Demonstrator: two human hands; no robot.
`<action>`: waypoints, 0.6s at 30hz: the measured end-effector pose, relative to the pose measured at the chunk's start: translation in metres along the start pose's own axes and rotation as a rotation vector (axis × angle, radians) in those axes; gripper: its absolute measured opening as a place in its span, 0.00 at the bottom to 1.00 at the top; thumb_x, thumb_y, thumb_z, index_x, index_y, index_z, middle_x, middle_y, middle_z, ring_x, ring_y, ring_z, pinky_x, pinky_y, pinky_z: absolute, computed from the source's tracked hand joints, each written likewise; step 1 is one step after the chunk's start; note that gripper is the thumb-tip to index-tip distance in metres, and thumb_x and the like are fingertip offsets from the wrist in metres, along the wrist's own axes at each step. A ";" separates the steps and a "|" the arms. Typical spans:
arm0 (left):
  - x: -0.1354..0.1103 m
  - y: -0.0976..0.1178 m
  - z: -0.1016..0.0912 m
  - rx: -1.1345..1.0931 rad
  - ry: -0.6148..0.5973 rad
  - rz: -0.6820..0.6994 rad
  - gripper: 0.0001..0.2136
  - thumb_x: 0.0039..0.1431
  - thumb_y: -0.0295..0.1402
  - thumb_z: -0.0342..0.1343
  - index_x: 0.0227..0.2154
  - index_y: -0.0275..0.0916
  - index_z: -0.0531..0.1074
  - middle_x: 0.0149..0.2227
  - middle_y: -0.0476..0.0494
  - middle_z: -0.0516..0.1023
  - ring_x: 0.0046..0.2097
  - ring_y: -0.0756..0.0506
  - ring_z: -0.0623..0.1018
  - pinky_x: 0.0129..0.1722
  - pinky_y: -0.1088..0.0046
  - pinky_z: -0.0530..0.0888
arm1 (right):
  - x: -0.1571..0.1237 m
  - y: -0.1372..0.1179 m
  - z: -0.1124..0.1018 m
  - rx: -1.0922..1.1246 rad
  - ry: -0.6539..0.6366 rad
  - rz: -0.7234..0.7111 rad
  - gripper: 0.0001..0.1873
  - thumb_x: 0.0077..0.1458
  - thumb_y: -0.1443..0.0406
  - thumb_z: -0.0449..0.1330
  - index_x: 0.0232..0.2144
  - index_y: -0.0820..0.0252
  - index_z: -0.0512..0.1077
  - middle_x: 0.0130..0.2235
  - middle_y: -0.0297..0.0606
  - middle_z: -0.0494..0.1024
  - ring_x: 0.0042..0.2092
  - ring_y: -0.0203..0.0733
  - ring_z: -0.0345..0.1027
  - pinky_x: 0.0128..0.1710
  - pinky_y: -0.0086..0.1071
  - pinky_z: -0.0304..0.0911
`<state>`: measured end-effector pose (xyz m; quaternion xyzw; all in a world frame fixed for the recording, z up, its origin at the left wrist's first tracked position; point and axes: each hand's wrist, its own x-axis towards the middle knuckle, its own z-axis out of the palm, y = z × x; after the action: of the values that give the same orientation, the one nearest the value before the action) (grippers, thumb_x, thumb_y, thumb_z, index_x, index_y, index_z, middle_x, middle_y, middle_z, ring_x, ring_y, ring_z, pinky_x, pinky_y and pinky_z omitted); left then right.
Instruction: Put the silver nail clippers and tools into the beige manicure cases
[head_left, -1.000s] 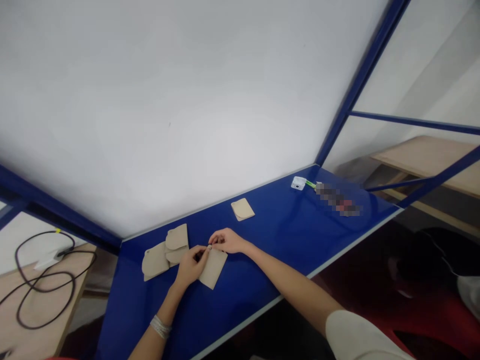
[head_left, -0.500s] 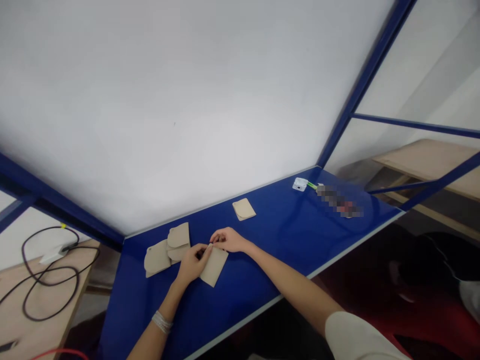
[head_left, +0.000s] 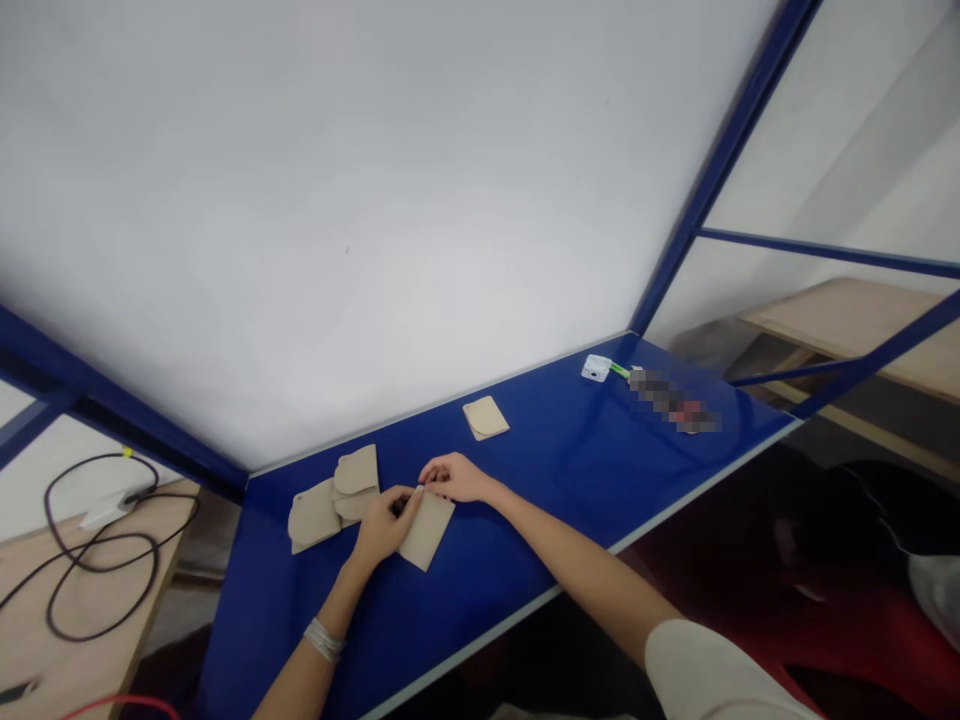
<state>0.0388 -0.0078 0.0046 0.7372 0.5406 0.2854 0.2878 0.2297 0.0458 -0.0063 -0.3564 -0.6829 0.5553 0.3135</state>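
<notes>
A beige pouch (head_left: 427,528) lies on the blue table (head_left: 570,480) under both my hands. My left hand (head_left: 381,525) grips its upper left edge with curled fingers. My right hand (head_left: 455,476) pinches the pouch's top corner, fingertips meeting those of the left hand at a small pale spot. A pile of several more beige pouches (head_left: 334,494) lies just left of my left hand. A single beige pouch (head_left: 486,416) rests farther back near the white wall.
A small white device (head_left: 597,368) with a green strap sits at the table's far right, beside a blurred item (head_left: 675,400). A black cable (head_left: 90,560) coils on a wooden bench to the left. Blue frame posts (head_left: 712,160) rise at the right corner.
Both hands stay on the pouch with only slight finger shifts. The view has drifted a little.
</notes>
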 end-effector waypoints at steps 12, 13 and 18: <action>0.000 0.001 0.000 0.009 0.008 0.014 0.18 0.60 0.45 0.49 0.32 0.36 0.75 0.28 0.45 0.77 0.28 0.48 0.72 0.27 0.74 0.66 | -0.001 -0.004 0.000 0.025 0.004 0.007 0.10 0.47 0.67 0.61 0.35 0.64 0.74 0.23 0.31 0.72 0.22 0.32 0.65 0.20 0.24 0.60; 0.000 0.001 0.000 0.008 0.006 0.012 0.18 0.60 0.45 0.49 0.32 0.36 0.75 0.28 0.45 0.77 0.28 0.48 0.72 0.28 0.74 0.66 | -0.001 -0.004 0.000 0.027 0.004 0.008 0.10 0.47 0.67 0.61 0.35 0.65 0.74 0.22 0.31 0.71 0.22 0.31 0.64 0.20 0.24 0.60; 0.001 0.000 0.001 0.000 -0.005 0.006 0.18 0.61 0.46 0.48 0.33 0.36 0.75 0.29 0.45 0.78 0.29 0.48 0.72 0.29 0.74 0.67 | -0.001 -0.004 0.000 0.034 0.007 0.012 0.10 0.47 0.67 0.61 0.34 0.64 0.74 0.22 0.30 0.71 0.22 0.31 0.64 0.20 0.24 0.61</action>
<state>0.0397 -0.0073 0.0035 0.7397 0.5374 0.2844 0.2884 0.2301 0.0443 -0.0020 -0.3569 -0.6703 0.5674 0.3184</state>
